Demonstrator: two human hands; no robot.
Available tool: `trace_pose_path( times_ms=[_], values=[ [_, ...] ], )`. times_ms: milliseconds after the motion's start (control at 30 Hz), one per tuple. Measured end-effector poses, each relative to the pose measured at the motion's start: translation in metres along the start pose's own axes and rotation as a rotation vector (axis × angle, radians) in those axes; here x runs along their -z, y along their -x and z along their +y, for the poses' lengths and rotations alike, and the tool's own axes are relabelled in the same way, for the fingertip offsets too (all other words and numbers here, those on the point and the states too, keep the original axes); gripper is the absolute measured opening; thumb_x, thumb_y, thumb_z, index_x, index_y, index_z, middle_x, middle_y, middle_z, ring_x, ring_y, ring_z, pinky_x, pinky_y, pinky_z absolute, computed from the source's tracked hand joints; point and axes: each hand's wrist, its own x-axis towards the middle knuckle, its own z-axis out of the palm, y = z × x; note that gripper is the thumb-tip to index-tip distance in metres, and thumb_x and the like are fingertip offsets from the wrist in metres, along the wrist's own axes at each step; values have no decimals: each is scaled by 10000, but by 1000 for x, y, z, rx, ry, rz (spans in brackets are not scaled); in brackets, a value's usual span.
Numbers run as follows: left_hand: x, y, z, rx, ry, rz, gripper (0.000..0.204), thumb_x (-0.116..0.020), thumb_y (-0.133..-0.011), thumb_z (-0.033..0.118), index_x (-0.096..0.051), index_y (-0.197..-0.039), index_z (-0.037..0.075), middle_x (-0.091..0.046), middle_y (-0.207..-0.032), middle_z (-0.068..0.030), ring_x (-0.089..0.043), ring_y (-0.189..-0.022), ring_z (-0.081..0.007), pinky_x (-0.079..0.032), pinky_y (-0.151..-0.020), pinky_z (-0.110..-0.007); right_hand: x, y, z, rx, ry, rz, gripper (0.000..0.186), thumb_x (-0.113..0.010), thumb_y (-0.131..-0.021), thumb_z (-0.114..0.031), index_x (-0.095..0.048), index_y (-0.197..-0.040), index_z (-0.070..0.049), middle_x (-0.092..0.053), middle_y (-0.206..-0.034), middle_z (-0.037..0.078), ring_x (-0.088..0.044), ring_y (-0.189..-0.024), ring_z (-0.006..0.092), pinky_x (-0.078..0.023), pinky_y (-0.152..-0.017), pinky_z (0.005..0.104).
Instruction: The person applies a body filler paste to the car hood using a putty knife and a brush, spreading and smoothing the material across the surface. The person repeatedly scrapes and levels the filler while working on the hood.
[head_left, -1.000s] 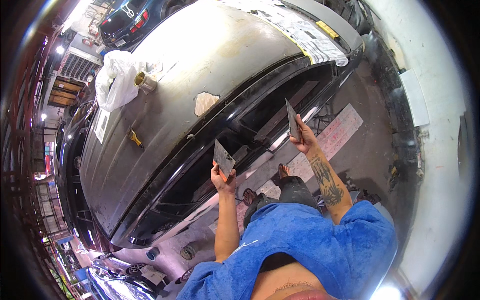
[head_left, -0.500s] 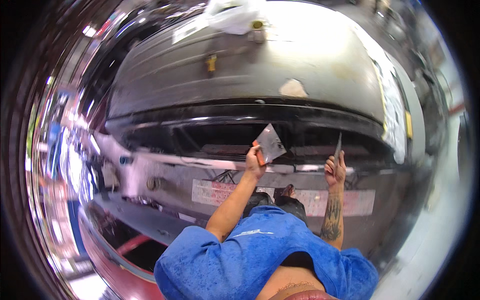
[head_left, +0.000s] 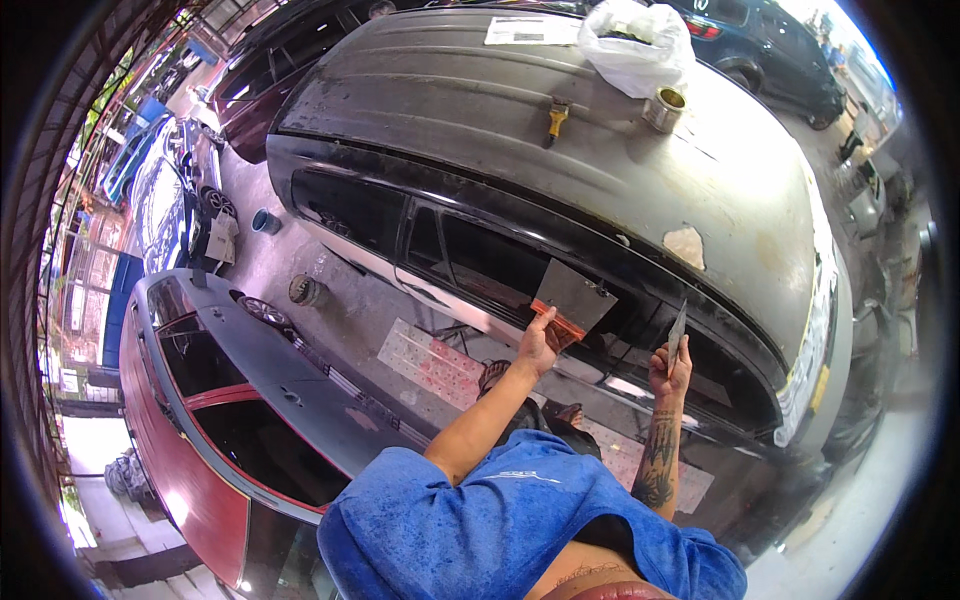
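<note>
Right fingers (head_left: 684, 352) holding flat blade (head_left: 676, 338) (edge-on), long axis toward grey roof (head_left: 620, 185)

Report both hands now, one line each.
Left hand: closed on the orange edge of a flat grey four-sided plate.
Right hand: closed around a thin flat grey blade, seen nearly edge-on.

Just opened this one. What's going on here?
A person stands beside a car with a grey roof. The left hand grips a flat grey plate by its orange edge; the right hand holds a thin flat blade, seen nearly edge-on. On the roof lie a yellow-handled tool, an open can and a white plastic bag; a pale patch shows near its edge.
</note>
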Motion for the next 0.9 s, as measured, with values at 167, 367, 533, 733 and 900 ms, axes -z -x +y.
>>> trace_pose_path(
  times_ms=[167,367,533,733,900],
  values=[
    [11,0,38,0,40,-2,133,-582,-933,232,-594,-983,109,-683,-977,-64,-669,-944,-232,-542,-864,-389,-32,-12,54,-77,26,-58,241,-545,-970,-333,-630,-960,-108,-662,-768,16,-427,-458,76,-299,-403,229],
    [18,-12,83,-58,64,-51,134,-589,-924,172,-585,-1038,101,-677,-1006,-70,-664,-970,-240,-544,-895,-421,-63,-25,100,-127,61,-98,242,-497,-994,-316,-614,-1031,-108,-663,-784,23,-425,-451,86,-299,-387,227],
    [20,-26,113,-38,-12,-56,148,-587,-925,140,-582,-1070,113,-667,-1051,-76,-653,-1007,-241,-539,-913,-449,-92,-34,128,69,221,-97,295,-561,-961,-228,-541,-1203,-61,-667,-1037,35,-682,-859,155,-572,-715,286],
    [8,-36,140,-58,-6,-84,132,-579,-933,125,-580,-1064,105,-668,-1037,-69,-658,-984,-238,-536,-918,-461,-136,-44,176,421,427,146,269,-608,-941,-168,-557,-1163,-25,-640,-1045,55,-632,-930,157,-522,-805,300],
    [3,-44,154,-128,-170,-106,96,-569,-942,115,-583,-1033,86,-657,-1006,-52,-657,-923,-195,-562,-847,-429,-165,-55,212,628,603,242,229,-643,-925,-164,-562,-1080,-16,-612,-955,28,-572,-832,102,-477,-753,259]
  ],
)
